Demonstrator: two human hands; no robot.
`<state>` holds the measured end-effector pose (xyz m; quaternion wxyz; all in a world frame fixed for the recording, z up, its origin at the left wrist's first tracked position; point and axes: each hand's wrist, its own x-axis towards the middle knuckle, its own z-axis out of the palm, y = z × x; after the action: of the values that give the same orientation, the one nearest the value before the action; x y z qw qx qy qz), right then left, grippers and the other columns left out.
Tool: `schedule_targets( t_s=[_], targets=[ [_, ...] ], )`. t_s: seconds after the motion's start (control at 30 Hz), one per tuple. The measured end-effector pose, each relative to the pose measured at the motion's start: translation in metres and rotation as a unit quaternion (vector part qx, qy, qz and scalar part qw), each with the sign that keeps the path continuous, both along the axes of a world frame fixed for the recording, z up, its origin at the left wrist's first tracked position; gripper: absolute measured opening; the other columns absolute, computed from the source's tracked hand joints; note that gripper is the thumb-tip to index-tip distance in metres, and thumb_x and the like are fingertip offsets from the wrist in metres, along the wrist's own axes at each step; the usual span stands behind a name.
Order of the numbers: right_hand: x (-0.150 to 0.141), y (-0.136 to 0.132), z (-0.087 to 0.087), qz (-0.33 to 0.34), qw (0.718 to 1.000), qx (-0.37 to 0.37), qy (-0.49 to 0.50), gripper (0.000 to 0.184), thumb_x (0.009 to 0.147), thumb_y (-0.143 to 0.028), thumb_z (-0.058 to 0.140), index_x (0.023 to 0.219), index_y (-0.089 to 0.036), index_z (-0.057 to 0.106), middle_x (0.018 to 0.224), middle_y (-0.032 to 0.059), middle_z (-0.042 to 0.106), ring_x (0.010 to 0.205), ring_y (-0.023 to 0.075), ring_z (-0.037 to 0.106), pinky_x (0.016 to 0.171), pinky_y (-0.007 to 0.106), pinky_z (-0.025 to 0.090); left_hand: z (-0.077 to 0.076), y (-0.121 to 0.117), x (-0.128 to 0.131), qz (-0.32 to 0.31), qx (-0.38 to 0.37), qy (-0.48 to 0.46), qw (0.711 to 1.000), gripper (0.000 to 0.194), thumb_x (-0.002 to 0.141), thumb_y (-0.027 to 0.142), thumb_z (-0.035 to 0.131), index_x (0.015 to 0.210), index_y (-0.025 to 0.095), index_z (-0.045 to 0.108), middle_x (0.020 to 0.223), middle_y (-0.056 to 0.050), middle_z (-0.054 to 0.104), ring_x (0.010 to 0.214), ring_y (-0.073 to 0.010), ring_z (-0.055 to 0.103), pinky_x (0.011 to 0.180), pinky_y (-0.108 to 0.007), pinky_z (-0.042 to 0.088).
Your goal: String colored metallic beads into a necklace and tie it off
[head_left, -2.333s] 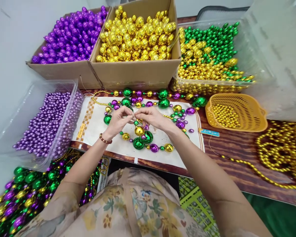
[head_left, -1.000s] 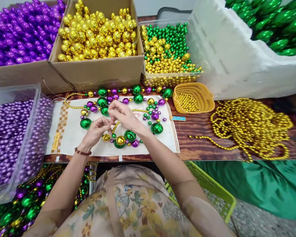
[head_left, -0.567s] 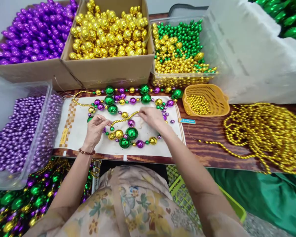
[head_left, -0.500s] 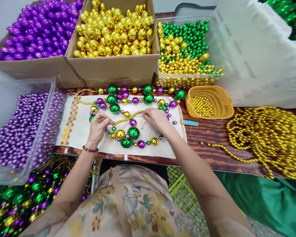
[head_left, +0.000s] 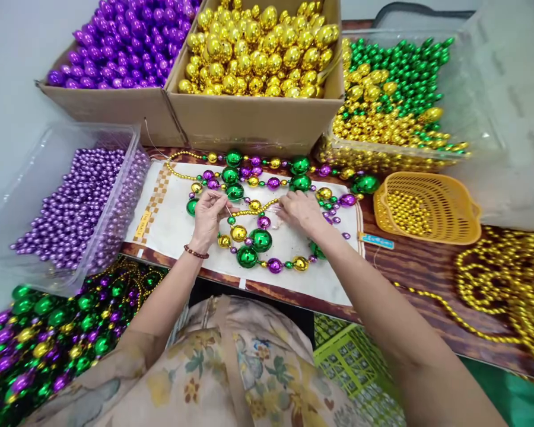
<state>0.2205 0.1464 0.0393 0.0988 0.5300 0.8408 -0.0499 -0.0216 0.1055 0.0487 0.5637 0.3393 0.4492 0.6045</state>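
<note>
A necklace of green, gold and purple beads (head_left: 261,240) lies in loops on a white cloth (head_left: 196,261). Across its middle runs a section of small gold beads (head_left: 254,211) between my two hands. My left hand (head_left: 210,218), wearing a brown bead bracelet (head_left: 196,251), is closed in a pinch at the left end of this gold section. A thin pale thread (head_left: 229,209) shows by those fingertips. My right hand (head_left: 301,211) is closed at the right end of the gold section, its fingertips partly hidden behind the hand.
Boxes of purple beads (head_left: 120,50) and gold beads (head_left: 258,53) stand behind the cloth. Around it are a tub of lilac beads (head_left: 78,207), a tub of green and gold beads (head_left: 396,89), a yellow basket (head_left: 445,222) and gold bead strands (head_left: 507,273).
The whole view has shifted, so the table things appear further right. Both hands keep their pinches at the gold section; a pale thread now shows above the left fingertips.
</note>
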Motion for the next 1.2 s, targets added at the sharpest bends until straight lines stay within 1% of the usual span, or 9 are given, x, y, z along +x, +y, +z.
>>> schedule_targets(
  t_s=[0.23, 0.33, 0.4, 0.47, 0.53, 0.6, 0.7, 0.9, 1.2],
  targets=[
    [-0.001, -0.005, 0.011, -0.027, 0.997, -0.070, 0.034, 0.024, 0.101, -0.027, 0.046, 0.112, -0.016, 0.063, 0.102, 0.0128, 0.072, 0.093, 0.0260, 0.066, 0.077, 0.033, 0.038, -0.004, 0.007, -0.001, 0.020, -0.037, -0.038, 0.998, 0.035, 0.075, 0.033, 0.082, 0.083, 0.021, 0.050, 0.067, 0.007, 0.062, 0.056, -0.0074, 0.065, 0.056, -0.020, 0.053],
    [0.013, -0.012, 0.020, -0.038, 0.993, -0.096, 0.054, 0.024, 0.101, -0.022, 0.042, 0.104, -0.015, 0.065, 0.108, 0.0149, 0.070, 0.095, 0.0247, 0.066, 0.072, 0.030, 0.038, -0.002, 0.008, 0.000, 0.027, -0.049, -0.032, 0.998, 0.036, 0.075, 0.034, 0.081, 0.083, 0.021, 0.049, 0.067, 0.007, 0.061, 0.057, -0.0084, 0.066, 0.054, -0.020, 0.051],
    [0.029, -0.019, 0.030, -0.070, 0.988, -0.124, 0.053, 0.019, 0.098, -0.019, 0.045, 0.099, -0.015, 0.063, 0.100, 0.0149, 0.070, 0.088, 0.0244, 0.065, 0.070, 0.031, 0.038, -0.002, 0.009, 0.003, 0.027, -0.051, -0.031, 0.998, 0.036, 0.076, 0.034, 0.081, 0.084, 0.021, 0.049, 0.067, 0.007, 0.060, 0.057, -0.0087, 0.066, 0.052, -0.019, 0.049],
    [0.043, -0.025, 0.041, -0.110, 0.977, -0.150, 0.101, 0.016, 0.097, -0.023, 0.045, 0.095, -0.017, 0.060, 0.088, 0.0110, 0.067, 0.078, 0.0233, 0.062, 0.067, 0.031, 0.038, -0.001, 0.010, 0.006, 0.017, -0.050, -0.032, 0.998, 0.034, 0.077, 0.033, 0.080, 0.084, 0.021, 0.049, 0.067, 0.007, 0.060, 0.057, -0.0087, 0.066, 0.051, -0.019, 0.048],
    [0.050, -0.029, 0.051, -0.125, 0.955, -0.163, 0.213, 0.021, 0.099, -0.033, 0.041, 0.090, -0.020, 0.055, 0.079, 0.0065, 0.062, 0.071, 0.0214, 0.057, 0.065, 0.031, 0.038, 0.000, 0.011, 0.011, 0.003, -0.049, -0.033, 0.998, 0.032, 0.080, 0.032, 0.078, 0.083, 0.021, 0.048, 0.067, 0.006, 0.060, 0.057, -0.0084, 0.066, 0.052, -0.019, 0.048],
    [0.046, -0.032, 0.059, -0.101, 0.925, -0.162, 0.329, 0.026, 0.097, -0.045, 0.045, 0.088, -0.021, 0.051, 0.077, 0.0037, 0.058, 0.069, 0.0192, 0.052, 0.064, 0.030, 0.038, 0.002, 0.011, 0.015, -0.010, -0.046, -0.036, 0.998, 0.031, 0.081, 0.031, 0.077, 0.083, 0.021, 0.048, 0.068, 0.007, 0.060, 0.057, -0.0083, 0.065, 0.054, -0.020, 0.050],
    [0.023, -0.030, 0.070, -0.037, 0.900, -0.174, 0.399, 0.031, 0.090, -0.052, 0.056, 0.091, -0.021, 0.053, 0.078, 0.0020, 0.056, 0.070, 0.0171, 0.049, 0.064, 0.029, 0.036, 0.007, 0.012, 0.018, -0.021, -0.036, -0.048, 0.998, 0.030, 0.081, 0.029, 0.078, 0.084, 0.020, 0.049, 0.069, 0.006, 0.061, 0.058, -0.0084, 0.066, 0.055, -0.021, 0.051],
    [-0.012, -0.008, 0.092, 0.049, 0.892, -0.266, 0.361, 0.038, 0.095, -0.055, 0.051, 0.083, -0.019, 0.060, 0.073, 0.0018, 0.059, 0.068, 0.0154, 0.051, 0.064, 0.029, 0.036, 0.015, 0.013, 0.020, -0.039, -0.045, -0.048, 0.997, 0.035, 0.081, 0.033, 0.079, 0.085, 0.020, 0.047, 0.069, 0.006, 0.061, 0.063, -0.0117, 0.070, 0.060, -0.023, 0.056],
    [-0.021, 0.019, 0.099, 0.061, 0.877, -0.341, 0.333, 0.043, 0.089, -0.058, 0.060, 0.070, -0.019, 0.061, 0.062, 0.0000, 0.049, 0.057, 0.0125, 0.040, 0.052, 0.028, 0.030, 0.020, 0.015, 0.025, -0.062, -0.035, -0.033, 0.997, 0.034, 0.082, 0.035, 0.077, 0.086, 0.021, 0.047, 0.068, 0.005, 0.063, 0.063, -0.0140, 0.072, 0.056, -0.023, 0.055]
  ],
)
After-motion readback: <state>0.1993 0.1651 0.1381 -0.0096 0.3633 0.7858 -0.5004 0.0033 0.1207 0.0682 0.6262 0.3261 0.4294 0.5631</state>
